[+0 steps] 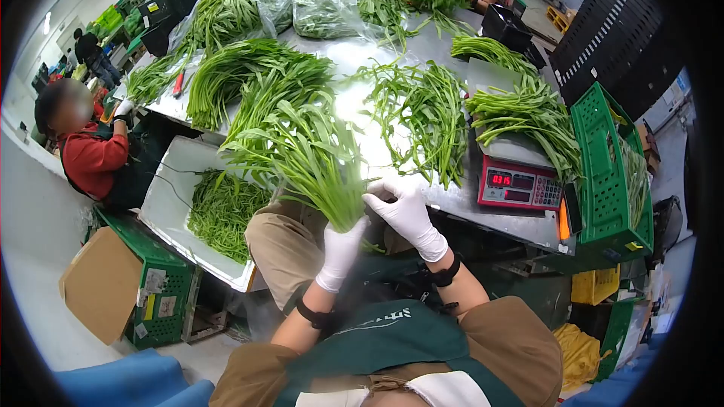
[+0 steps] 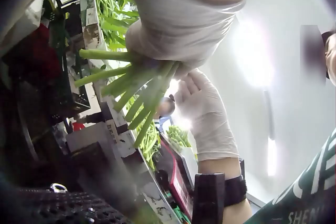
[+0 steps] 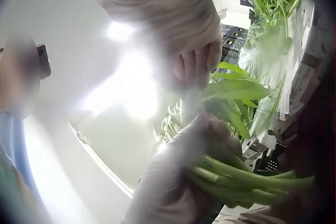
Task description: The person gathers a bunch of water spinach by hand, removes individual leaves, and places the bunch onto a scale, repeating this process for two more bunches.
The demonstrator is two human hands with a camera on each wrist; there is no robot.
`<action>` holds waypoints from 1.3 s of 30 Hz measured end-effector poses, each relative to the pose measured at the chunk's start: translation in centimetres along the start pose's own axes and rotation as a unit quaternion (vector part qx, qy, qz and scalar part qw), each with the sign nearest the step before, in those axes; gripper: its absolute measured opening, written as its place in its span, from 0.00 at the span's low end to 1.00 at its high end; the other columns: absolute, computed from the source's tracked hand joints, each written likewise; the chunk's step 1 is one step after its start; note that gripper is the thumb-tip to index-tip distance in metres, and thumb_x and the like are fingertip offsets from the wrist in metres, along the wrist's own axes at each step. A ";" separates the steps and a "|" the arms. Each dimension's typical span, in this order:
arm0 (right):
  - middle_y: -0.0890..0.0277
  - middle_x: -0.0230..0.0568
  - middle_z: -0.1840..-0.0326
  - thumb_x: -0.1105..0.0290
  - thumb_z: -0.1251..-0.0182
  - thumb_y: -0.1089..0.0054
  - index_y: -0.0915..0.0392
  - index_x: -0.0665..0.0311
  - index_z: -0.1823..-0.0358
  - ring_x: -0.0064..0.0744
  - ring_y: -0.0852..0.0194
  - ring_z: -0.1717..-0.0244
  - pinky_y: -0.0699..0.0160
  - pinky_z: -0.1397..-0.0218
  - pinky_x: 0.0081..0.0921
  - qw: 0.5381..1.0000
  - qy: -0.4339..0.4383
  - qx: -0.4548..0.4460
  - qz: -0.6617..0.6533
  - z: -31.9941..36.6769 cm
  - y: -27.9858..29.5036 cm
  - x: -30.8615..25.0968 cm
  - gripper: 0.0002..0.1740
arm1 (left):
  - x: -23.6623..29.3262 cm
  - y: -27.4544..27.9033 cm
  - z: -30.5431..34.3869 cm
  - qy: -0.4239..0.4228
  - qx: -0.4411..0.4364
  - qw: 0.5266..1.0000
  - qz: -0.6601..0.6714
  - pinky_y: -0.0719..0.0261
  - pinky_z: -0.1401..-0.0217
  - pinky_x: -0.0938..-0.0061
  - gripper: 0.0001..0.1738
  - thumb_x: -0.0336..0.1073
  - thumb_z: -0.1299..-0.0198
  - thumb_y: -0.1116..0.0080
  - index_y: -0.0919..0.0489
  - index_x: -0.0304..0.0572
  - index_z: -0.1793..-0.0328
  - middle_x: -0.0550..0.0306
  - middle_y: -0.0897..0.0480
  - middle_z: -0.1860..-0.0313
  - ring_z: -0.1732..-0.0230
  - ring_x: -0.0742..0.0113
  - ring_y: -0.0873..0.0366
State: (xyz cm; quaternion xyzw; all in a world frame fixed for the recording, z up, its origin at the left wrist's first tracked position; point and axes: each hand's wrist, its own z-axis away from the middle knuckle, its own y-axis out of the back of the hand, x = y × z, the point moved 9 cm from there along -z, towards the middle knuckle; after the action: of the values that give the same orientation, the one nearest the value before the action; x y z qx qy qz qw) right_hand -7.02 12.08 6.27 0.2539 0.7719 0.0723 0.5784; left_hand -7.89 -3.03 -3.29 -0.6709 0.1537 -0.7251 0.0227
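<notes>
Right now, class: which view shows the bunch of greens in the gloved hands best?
The head view: the whole bunch of greens shows, leaves fanned above the left hand gripping its stems. The left wrist view shows only cut stem ends; the right wrist view, stems and a few leaves.

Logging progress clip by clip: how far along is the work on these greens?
Looks done: one heap on the scale, scraps in the white box. In hand: left hand grips a bunch, right hand beside its stems. Left: loose heaps on the table.
</notes>
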 end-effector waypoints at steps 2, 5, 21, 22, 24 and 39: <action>0.17 0.34 0.72 0.74 0.42 0.29 0.15 0.65 0.62 0.21 0.21 0.75 0.22 0.66 0.19 0.999 0.033 0.002 0.034 0.1 0.7 -0.7 0.07 | 0.3 -0.5 0.1 0.005 -0.014 1.000 0.010 0.16 0.54 0.73 0.13 0.26 0.39 0.34 0.19 0.31 0.49 0.57 0.16 0.59 0.61 0.70 0.17; 0.18 0.35 0.72 0.75 0.45 0.31 0.17 0.62 0.65 0.30 0.22 0.75 0.23 0.66 0.25 0.986 0.120 0.011 0.115 -0.2 1.8 -3.0 0.06 | 0.7 -1.2 0.3 0.031 -0.038 0.999 0.011 0.16 0.54 0.74 0.12 0.26 0.39 0.34 0.19 0.31 0.49 0.57 0.16 0.59 0.61 0.71 0.17; 0.34 0.30 0.72 0.73 0.28 0.49 0.32 0.59 0.67 0.21 0.38 0.69 0.33 0.58 0.22 0.780 0.138 0.381 -0.477 -1.8 13.7 -6.3 0.07 | -1.7 -0.5 -0.1 0.154 -0.072 0.963 0.208 0.18 0.58 0.73 0.24 0.33 0.38 0.34 0.28 0.37 0.38 0.57 0.19 0.58 0.60 0.69 0.18; 0.31 0.31 0.70 0.73 0.29 0.48 0.30 0.61 0.60 0.23 0.33 0.66 0.30 0.54 0.24 0.887 0.169 0.244 -0.354 -2.6 10.6 -8.3 0.01 | -2.0 -0.7 -0.3 0.170 -0.081 0.952 0.243 0.19 0.55 0.72 0.23 0.33 0.38 0.34 0.27 0.36 0.39 0.56 0.19 0.56 0.58 0.68 0.19; 0.25 0.38 0.57 0.68 0.31 0.45 0.26 0.66 0.47 0.33 0.26 0.55 0.25 0.48 0.31 0.966 0.178 -0.070 -0.176 -2.9 -0.8 -11.9 0.15 | -3.4 0.2 -1.1 0.084 -0.065 0.975 0.197 0.21 0.47 0.71 0.25 0.34 0.38 0.35 0.28 0.35 0.37 0.54 0.20 0.49 0.50 0.64 0.21; 0.23 0.45 0.56 0.60 0.39 0.35 0.21 0.60 0.47 0.48 0.23 0.54 0.25 0.53 0.42 0.918 -0.012 0.038 0.395 2.6 9.8 6.8 0.21 | 7.1 2.0 -2.1 0.052 -0.042 0.984 0.165 0.18 0.56 0.70 0.21 0.29 0.32 0.44 0.31 0.34 0.35 0.57 0.22 0.62 0.62 0.68 0.21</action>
State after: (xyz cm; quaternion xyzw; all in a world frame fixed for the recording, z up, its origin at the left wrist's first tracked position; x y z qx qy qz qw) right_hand -2.93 23.24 3.62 0.5607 0.6042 0.2620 0.5020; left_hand -10.98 -6.20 2.95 -0.5983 0.2936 -0.7380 0.1057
